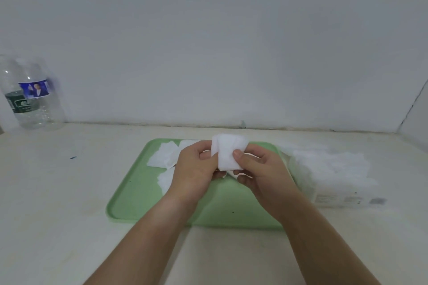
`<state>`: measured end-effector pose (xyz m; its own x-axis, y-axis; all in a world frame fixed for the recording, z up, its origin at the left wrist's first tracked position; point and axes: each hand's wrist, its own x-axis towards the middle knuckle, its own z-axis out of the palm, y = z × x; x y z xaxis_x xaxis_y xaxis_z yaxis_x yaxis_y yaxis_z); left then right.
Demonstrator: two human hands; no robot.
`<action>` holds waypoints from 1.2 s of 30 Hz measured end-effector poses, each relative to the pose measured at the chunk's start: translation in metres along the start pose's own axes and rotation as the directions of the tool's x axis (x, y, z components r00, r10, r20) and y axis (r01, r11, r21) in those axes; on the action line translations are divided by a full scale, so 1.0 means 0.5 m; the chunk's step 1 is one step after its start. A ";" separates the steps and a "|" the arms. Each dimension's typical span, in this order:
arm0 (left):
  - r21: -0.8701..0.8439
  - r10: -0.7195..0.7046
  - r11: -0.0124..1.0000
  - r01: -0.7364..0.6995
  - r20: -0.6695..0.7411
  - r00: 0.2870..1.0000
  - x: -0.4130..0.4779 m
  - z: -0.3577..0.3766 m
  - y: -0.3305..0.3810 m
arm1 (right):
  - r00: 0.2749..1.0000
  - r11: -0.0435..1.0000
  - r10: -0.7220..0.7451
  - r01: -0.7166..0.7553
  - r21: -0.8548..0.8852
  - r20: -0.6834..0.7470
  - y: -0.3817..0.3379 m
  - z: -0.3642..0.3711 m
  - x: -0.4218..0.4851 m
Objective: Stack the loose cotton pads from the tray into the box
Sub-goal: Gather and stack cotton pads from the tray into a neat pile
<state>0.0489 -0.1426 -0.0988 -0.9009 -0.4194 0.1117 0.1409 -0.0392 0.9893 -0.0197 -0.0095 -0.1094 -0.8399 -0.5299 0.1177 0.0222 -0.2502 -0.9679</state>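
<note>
Hands: both mine are together in the middle of the view, above the far half of the tray.
Left hand: fingers curled in, pinching the left edge of a small stack of cotton pads.
Right hand: thumb pressed flat on the front of the same stack, low on its right side, with the other fingers tucked behind and under it. So both are clamped on that one bundle.
Stack: white, held upright and off the tray. From here I can't count how many pads are in it.
Tray: pale green with rounded corners, sitting flat on the counter right in front of me.
Loose pads: a few white ones lie scattered on the tray's far-left part, overlapping each other, and some are partly hidden behind my left hand.
Box: just beside the tray's right edge, pale and see-through-ish, with a pile of white pads showing on top. It's blurry, so I can't tell how neatly they lie.
Water bottles: two clear ones at the far left, standing against the wall, well apart from everything else.
</note>
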 end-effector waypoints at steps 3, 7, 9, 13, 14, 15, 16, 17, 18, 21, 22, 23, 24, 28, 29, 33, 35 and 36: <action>-0.008 -0.031 0.999 0.032 0.042 0.999 -0.004 0.004 -0.001 | 0.995 0.997 -0.031 0.024 -0.078 -0.099 0.005 0.005 0.000; -0.037 -0.078 0.996 0.080 0.038 0.996 0.000 0.008 -0.007 | 0.976 0.987 -0.091 0.062 -0.149 -0.197 0.013 0.011 0.002; -0.050 -0.090 0.995 0.091 0.021 0.996 0.002 0.008 -0.010 | 0.972 0.984 -0.098 0.063 -0.164 -0.215 0.016 0.012 0.002; -0.045 -0.120 0.992 0.120 0.006 0.993 0.007 0.006 -0.011 | 0.958 0.960 -0.156 0.091 -0.264 -0.239 0.024 0.012 0.007; -0.060 -0.139 0.989 0.139 0.004 0.990 0.007 0.006 -0.008 | 0.951 0.951 -0.179 0.102 -0.291 -0.251 0.027 0.012 0.008; -0.075 -0.157 0.985 0.158 0.011 0.987 0.007 0.006 -0.005 | 0.945 0.945 -0.194 0.108 -0.310 -0.262 0.029 0.012 0.009; -0.083 -0.164 0.983 0.166 0.028 0.986 0.007 0.006 -0.003 | 0.942 0.940 -0.206 0.115 -0.320 -0.267 0.029 0.010 0.010; -0.079 -0.155 0.984 0.159 0.046 0.987 0.005 0.003 -0.001 | 0.940 0.939 -0.212 0.121 -0.322 -0.266 0.029 0.011 0.009; -0.073 -0.135 0.988 0.139 0.058 0.989 0.004 0.002 -0.001 | 0.939 0.936 -0.219 0.127 -0.328 -0.264 0.028 0.010 0.008; -0.075 -0.081 0.994 0.084 0.036 0.996 0.006 -0.005 -0.002 | 0.931 0.927 -0.239 0.134 -0.350 -0.276 0.021 0.012 0.005; -0.090 -0.078 0.993 0.079 0.018 0.997 0.010 -0.009 -0.003 | 0.927 0.930 -0.237 0.131 -0.342 -0.291 0.020 0.012 0.006; -0.110 -0.077 0.991 0.076 -0.007 0.997 0.014 -0.016 -0.004 | 0.921 0.937 -0.231 0.123 -0.326 -0.315 0.020 0.012 0.009; -0.128 -0.074 0.989 0.068 -0.046 0.996 0.019 -0.025 -0.003 | 0.913 0.944 -0.224 0.117 -0.309 -0.340 0.021 0.012 0.015; -0.171 -0.072 0.985 0.029 -0.249 0.966 0.040 -0.070 0.003 | 0.894 0.917 -0.203 0.032 -0.397 -0.399 0.010 -0.001 0.049; -0.189 -0.077 0.982 0.021 -0.291 0.954 0.045 -0.082 0.003 | 0.900 0.901 -0.199 0.012 -0.434 -0.388 0.004 -0.004 0.057; -0.232 -0.095 0.973 -0.002 -0.405 0.909 0.057 -0.113 0.002 | 0.943 0.723 -0.217 -0.018 -0.691 -0.251 -0.003 -0.007 0.095; -0.216 -0.092 0.976 -0.001 -0.421 0.903 0.059 -0.115 0.001 | 0.970 0.577 -0.205 0.013 -0.816 -0.130 0.004 -0.003 0.116; -0.209 -0.088 0.978 -0.001 -0.417 0.905 0.058 -0.114 0.001 | 0.981 0.512 -0.176 0.021 -0.859 -0.080 0.008 -0.001 0.127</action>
<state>0.0461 -0.2063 -0.1004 -0.6566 -0.7538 -0.0254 0.2245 -0.2275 0.9476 -0.0733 -0.0440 -0.1059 -0.8715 -0.4106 0.2680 -0.4724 0.5566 -0.6834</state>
